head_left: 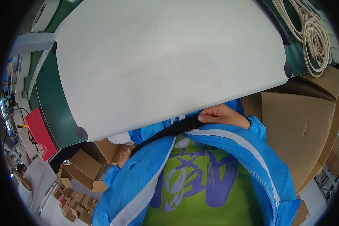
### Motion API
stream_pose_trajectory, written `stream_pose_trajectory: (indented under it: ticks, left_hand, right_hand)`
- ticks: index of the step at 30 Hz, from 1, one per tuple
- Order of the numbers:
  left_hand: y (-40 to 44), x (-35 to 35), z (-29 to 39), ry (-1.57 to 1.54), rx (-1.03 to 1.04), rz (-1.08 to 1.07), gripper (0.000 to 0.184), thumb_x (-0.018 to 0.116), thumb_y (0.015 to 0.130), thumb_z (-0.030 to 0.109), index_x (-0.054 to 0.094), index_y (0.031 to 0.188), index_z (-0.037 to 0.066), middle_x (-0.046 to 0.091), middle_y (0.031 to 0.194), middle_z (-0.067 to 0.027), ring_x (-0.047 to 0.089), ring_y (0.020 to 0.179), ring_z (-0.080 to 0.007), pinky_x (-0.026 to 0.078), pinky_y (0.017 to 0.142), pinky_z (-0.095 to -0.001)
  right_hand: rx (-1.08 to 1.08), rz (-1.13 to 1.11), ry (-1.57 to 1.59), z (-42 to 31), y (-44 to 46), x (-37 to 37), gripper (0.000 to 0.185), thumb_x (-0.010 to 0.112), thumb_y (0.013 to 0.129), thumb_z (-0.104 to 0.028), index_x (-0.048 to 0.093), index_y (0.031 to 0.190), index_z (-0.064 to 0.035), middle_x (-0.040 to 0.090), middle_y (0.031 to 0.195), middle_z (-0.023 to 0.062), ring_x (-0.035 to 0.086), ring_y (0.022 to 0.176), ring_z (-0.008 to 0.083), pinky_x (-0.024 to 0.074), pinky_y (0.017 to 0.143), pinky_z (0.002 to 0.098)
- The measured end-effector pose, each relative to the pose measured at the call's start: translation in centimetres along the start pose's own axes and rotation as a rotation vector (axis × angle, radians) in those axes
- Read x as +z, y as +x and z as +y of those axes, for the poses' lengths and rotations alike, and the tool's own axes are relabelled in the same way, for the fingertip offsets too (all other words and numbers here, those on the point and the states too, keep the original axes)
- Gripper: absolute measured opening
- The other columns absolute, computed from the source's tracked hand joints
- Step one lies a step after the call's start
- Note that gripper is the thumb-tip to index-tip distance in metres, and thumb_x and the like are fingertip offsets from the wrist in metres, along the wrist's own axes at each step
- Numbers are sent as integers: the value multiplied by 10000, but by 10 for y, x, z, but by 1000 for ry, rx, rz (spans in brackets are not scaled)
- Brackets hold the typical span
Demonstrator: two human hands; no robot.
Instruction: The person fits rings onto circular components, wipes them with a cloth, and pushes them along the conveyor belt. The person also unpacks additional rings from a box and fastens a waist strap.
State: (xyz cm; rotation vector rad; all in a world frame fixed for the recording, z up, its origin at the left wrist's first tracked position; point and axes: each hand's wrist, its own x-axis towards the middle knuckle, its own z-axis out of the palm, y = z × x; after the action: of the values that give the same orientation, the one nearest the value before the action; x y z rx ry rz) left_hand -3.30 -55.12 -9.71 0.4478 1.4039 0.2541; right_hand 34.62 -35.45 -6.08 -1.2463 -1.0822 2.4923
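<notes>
A black belt [177, 127] runs across my waist, over a blue striped jacket [143, 171] that hangs unzipped above a green printed shirt [211, 203]. At its right part, my right hand [224, 115] is closed with curled fingers and thumb on the belt, just under the table edge. My left hand [124, 157] is at the belt's other side, mostly hidden by the jacket. Its visible fingers look bent around the belt's end. Part of the belt near the middle is a thicker black piece, perhaps a buckle.
A white board or tabletop [169, 67] with dark corner caps lies before me on a green surface [51, 98]. Coiled cable [315, 41] sits at the upper right. Open cardboard boxes [297, 128] stand on both sides. A red bin [40, 133] and another person [22, 173] are at left.
</notes>
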Motion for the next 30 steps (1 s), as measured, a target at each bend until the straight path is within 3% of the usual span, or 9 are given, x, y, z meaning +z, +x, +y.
stream_pose_trajectory:
  ticks: [7, 12, 15, 20, 23, 24, 27, 28, 30]
  left_hand:
    - [6, 73, 151, 103, 331, -257, 229, 449, 878, 114, 461, 1074, -2, 517, 915, -38, 470, 837, -74, 375, 736, -217]
    - [44, 124, 184, 298, 625, -271, 247, 499, 850, 135, 476, 1061, 9, 516, 889, -48, 474, 804, -88, 387, 712, -237]
    - [45, 136, 215, 69, -46, -277, 133, 529, 832, 187, 516, 867, 59, 481, 727, -14, 448, 657, -79, 379, 574, -207]
    - [51, 137, 215, -149, -203, -290, 156, 527, 827, 199, 465, 716, 110, 365, 573, 38, 325, 492, -51, 273, 435, -189]
    - [53, 139, 210, -202, -95, -257, 212, 529, 824, 214, 428, 662, 124, 293, 514, 58, 244, 424, -44, 207, 383, -201]
    - [53, 140, 209, -184, -102, -280, 212, 529, 824, 214, 428, 662, 124, 293, 514, 58, 244, 424, -44, 207, 383, -201]
    - [52, 141, 207, -134, -89, -214, 213, 534, 820, 228, 434, 666, 121, 308, 515, 51, 252, 422, -44, 201, 385, -204]
    - [52, 140, 207, -120, -97, -242, 213, 534, 820, 228, 434, 666, 121, 308, 515, 51, 252, 422, -44, 201, 385, -204]
    - [51, 137, 208, -135, -124, -224, 154, 551, 810, 207, 466, 715, 119, 334, 541, 54, 272, 448, -40, 208, 402, -189]
  right_hand:
    - [-74, 6, 17, 7, 12, -2, 148, 513, 852, -109, 576, 937, -6, 577, 769, -1, 498, 697, 47, 413, 639, 200]
    - [-162, 10, 154, 5, 6, -8, 191, 515, 854, -160, 580, 945, -5, 597, 787, 30, 507, 686, 48, 415, 614, 187]
    - [-77, -103, 26, 5, 5, -14, 195, 507, 855, -142, 563, 973, 4, 602, 813, 34, 506, 716, 48, 418, 652, 195]
    - [-63, -112, 101, 7, -24, -10, 173, 511, 844, -92, 545, 982, 6, 571, 870, 42, 512, 765, 82, 420, 726, 196]
    - [-418, 221, -611, 38, -58, -15, 177, 538, 825, -109, 544, 981, -26, 544, 866, 86, 536, 794, 147, 437, 703, 237]
    - [-410, 250, -606, 47, -67, -2, 177, 538, 825, -109, 544, 981, -26, 544, 866, 86, 536, 794, 147, 437, 703, 237]
    - [-249, 996, -713, 69, -87, 43, 176, 554, 814, -132, 539, 968, -47, 501, 868, 126, 524, 857, 206, 438, 741, 286]
    - [-230, 1023, -711, 74, -94, 44, 176, 554, 814, -132, 539, 968, -47, 501, 868, 126, 524, 857, 206, 438, 741, 286]
    - [-181, 857, -225, 86, -114, 47, 235, 527, 832, -181, 527, 1025, -46, 504, 954, 140, 497, 950, 224, 423, 799, 321]
